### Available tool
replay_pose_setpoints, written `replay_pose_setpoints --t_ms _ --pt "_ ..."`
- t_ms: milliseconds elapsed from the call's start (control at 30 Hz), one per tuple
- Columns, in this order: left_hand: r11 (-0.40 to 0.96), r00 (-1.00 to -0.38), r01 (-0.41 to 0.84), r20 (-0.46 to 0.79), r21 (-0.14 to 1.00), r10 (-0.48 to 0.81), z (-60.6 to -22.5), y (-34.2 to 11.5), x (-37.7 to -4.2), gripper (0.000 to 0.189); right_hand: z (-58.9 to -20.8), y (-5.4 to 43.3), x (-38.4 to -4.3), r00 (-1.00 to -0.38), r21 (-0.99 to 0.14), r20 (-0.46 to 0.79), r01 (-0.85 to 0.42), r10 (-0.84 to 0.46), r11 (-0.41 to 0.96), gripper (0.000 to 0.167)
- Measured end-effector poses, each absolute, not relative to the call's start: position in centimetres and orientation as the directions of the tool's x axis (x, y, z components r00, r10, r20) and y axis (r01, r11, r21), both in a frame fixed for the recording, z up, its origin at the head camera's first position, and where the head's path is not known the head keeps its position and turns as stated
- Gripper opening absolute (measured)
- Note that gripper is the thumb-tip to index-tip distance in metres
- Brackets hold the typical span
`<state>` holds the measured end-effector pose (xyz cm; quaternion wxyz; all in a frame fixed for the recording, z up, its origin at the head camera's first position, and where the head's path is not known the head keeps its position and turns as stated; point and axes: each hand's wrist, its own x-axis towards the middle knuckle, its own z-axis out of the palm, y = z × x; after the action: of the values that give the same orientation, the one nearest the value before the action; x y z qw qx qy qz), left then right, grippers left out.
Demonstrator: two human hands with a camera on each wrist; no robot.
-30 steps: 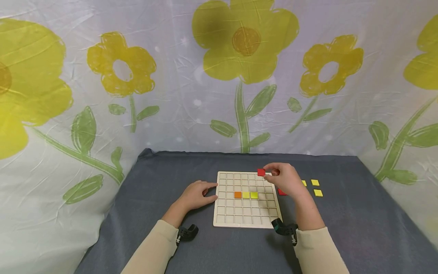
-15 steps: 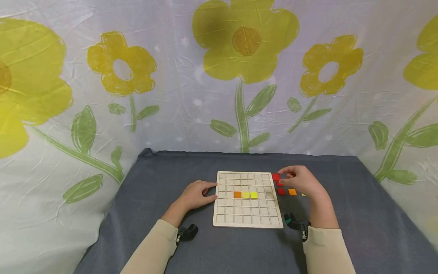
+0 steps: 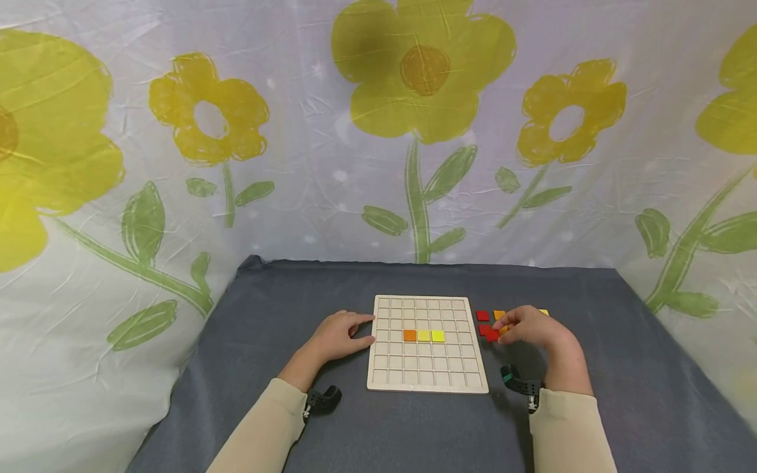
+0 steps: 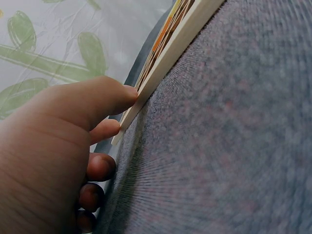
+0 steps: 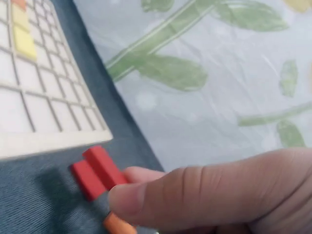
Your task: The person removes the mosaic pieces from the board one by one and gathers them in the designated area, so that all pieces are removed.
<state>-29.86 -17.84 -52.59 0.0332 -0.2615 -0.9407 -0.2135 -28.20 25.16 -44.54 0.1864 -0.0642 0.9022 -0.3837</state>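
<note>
In the head view my right hand (image 3: 532, 326) pinches a red square tile (image 3: 492, 336) between thumb and fingers, low over the table beside the board. The right wrist view has this held tile (image 5: 105, 168) close against a second red tile (image 5: 87, 180); whether they touch I cannot tell. My left hand (image 3: 337, 337) touches the left edge of the wooden grid board (image 3: 408, 381) with thumb and index fingertips. An orange tile (image 3: 410, 336) and two yellow tiles (image 3: 437, 336) lie in a row on the board.
Right of the board, another red tile (image 3: 482, 316) and an orange tile (image 3: 499, 315) lie on the dark cloth (image 3: 378, 433). A yellow tile (image 3: 543, 313) shows partly behind my right hand. A flower-printed curtain (image 3: 296, 217) stands behind the table.
My right hand has carried the red tile from above the board's far right corner, rightward and nearer, down to the loose tiles. The left hand and board have stayed put.
</note>
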Motion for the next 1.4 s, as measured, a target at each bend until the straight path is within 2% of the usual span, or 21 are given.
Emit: replay_pose_setpoints --t_ms 100,467,667,867,1100,1400 --pt "0.775 -0.863 0.503 0.172 0.382 0.475 -52.7 -17.8 -29.9 0.05 -45.0 25.1 -28.2 -0.913 -0.701 -0.302 0.016 -0.276 0.713 0.028" --pt "0.774 -0.864 0.502 0.174 0.386 0.473 -52.6 -17.8 -29.9 0.05 -46.1 24.4 -28.7 -0.916 -0.624 -0.342 0.052 -0.212 0.779 0.021" --pt "0.779 -0.867 0.497 0.172 0.383 0.469 -52.5 -17.8 -29.9 0.051 -45.6 24.3 -28.6 -0.921 -0.637 -0.327 0.049 -0.212 0.769 0.022" --pt "0.776 -0.864 0.5 0.174 0.385 0.472 -52.6 -17.8 -29.9 0.05 -44.1 24.2 -28.1 -0.941 -0.678 -0.251 0.002 -0.229 0.735 0.027" --pt "0.77 -0.864 0.501 0.177 0.395 0.472 -52.6 -17.8 -29.8 0.05 -42.6 23.8 -27.9 -0.972 -0.698 -0.141 -0.037 -0.187 0.715 0.032" --pt "0.775 -0.868 0.495 0.173 0.392 0.466 -52.5 -17.7 -29.7 0.05 -42.1 22.5 -28.3 -0.986 -0.707 -0.005 -0.116 -0.169 0.698 0.033"
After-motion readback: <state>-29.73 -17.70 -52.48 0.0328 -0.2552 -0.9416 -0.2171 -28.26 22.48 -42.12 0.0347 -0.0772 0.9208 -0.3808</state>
